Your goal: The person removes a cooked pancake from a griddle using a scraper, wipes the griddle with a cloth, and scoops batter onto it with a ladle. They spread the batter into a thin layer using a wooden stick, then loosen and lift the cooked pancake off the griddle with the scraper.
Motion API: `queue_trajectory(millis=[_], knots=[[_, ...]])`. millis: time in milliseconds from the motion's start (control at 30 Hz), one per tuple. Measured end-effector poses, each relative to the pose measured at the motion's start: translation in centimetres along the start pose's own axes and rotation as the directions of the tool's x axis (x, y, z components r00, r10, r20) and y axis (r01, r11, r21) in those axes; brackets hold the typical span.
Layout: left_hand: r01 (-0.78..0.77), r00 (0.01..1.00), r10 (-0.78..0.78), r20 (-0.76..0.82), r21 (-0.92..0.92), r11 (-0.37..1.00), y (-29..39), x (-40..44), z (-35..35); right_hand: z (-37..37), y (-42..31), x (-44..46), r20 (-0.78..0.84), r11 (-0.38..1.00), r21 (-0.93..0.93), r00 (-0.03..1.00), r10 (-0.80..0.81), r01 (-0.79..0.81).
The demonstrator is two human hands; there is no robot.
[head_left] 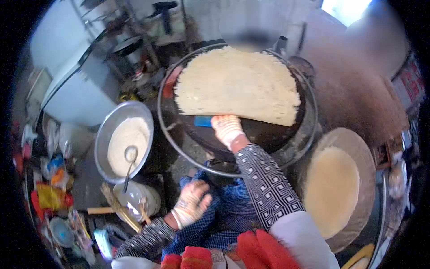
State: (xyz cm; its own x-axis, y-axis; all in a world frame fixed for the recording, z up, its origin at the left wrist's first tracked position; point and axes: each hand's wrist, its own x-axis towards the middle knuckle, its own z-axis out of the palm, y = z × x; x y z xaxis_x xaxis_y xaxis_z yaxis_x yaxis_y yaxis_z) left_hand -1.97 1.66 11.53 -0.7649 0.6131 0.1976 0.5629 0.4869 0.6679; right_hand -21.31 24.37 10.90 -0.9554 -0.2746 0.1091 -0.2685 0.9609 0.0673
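My right hand [227, 129], in a white glove with the fingertips showing, grips a blue scraper [203, 121] at the near edge of a large thin pancake [237, 83]. The pancake lies on a round dark griddle [264, 135], and its near side forms a straight edge, leaving a dark strip of griddle bare. Part of the scraper is hidden under my hand. My left hand [191, 204], gloved too, hovers over or rests on my knee; I cannot tell which. Its fingers are loosely bent and apart, holding nothing.
A metal basin [102, 148] of pale batter with a ladle [131, 154] stands at left. Below it is a white bucket [152, 197] with sticks across it. At right sits a wide lined basin [365, 188] of tan batter. A metal ring [166, 130] surrounds the griddle.
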Motion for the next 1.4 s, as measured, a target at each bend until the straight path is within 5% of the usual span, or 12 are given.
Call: queue_trajectory(millis=[133, 267, 333, 367, 433, 633, 700, 767, 867, 900, 967, 1400], knots=[[0.141, 0.949, -0.052, -0.312, 0.271, 0.952, -7.8, 4.9, -7.3, 1.4, 1.4, 1.5, 0.138, 1.000, -0.016, 0.990, 0.007, -0.004], [0.206, 0.960, -0.124, -0.253, 0.329, 0.922, -13.7, 9.4, -9.9, 3.6, 2.3, 1.4, 0.060, 1.000, -0.027, 0.998, 0.008, -0.006], [-0.068, 0.967, 0.231, -0.103, 0.776, 0.627, -14.4, 11.3, -8.9, 3.0, 2.1, 1.7, 0.097, 0.999, -0.040, 0.995, 0.013, -0.009], [-0.188, 0.955, -0.094, 0.282, 0.818, 0.544, -13.9, 11.8, -7.3, 2.6, 2.1, 1.7, 0.122, 0.998, -0.052, 0.992, 0.024, -0.017], [-0.274, 0.787, -0.317, 0.529, 0.760, 0.589, -10.3, 11.7, -3.4, 2.7, 2.3, 1.3, 0.078, 0.993, -0.122, 0.997, 0.005, 0.005], [-0.112, 0.878, -0.094, 0.469, 0.391, 0.914, 6.5, 9.4, 9.3, 1.3, 1.9, 2.1, 0.147, 0.997, -0.081, 0.989, 0.027, -0.015], [-0.041, 0.884, 0.059, 0.465, -0.049, 0.998, 6.5, 4.2, 16.1, 2.7, 2.4, 2.0, 0.091, 1.000, -0.003, 0.996, -0.006, 0.006], [0.388, 0.851, 0.049, 0.523, -0.689, 0.612, 4.6, -2.8, 22.2, 4.6, 2.6, 2.1, 0.044, 0.999, 0.001, 0.998, -0.033, 0.033], [0.138, 0.777, -0.078, 0.625, -0.049, 0.989, 5.0, -2.3, 13.8, 4.9, 2.4, 2.1, 0.019, 0.991, -0.003, 0.991, 0.135, -0.135], [0.193, 0.861, -0.162, 0.483, -0.013, 0.981, 3.1, -3.8, 14.2, 5.6, 2.4, 1.5, -0.080, 0.966, -0.260, 0.996, -0.027, 0.005], [0.281, 0.930, -0.272, 0.247, -0.004, 0.960, 0.3, -6.1, 17.0, 3.6, 2.1, 1.8, -0.058, 0.991, 0.068, 0.991, 0.118, -0.114], [0.313, 0.735, -0.312, 0.602, 0.107, 0.944, 0.9, -5.4, 19.6, 1.7, 2.6, 0.9, 0.023, 0.984, -0.136, 0.993, 0.115, -0.111]])
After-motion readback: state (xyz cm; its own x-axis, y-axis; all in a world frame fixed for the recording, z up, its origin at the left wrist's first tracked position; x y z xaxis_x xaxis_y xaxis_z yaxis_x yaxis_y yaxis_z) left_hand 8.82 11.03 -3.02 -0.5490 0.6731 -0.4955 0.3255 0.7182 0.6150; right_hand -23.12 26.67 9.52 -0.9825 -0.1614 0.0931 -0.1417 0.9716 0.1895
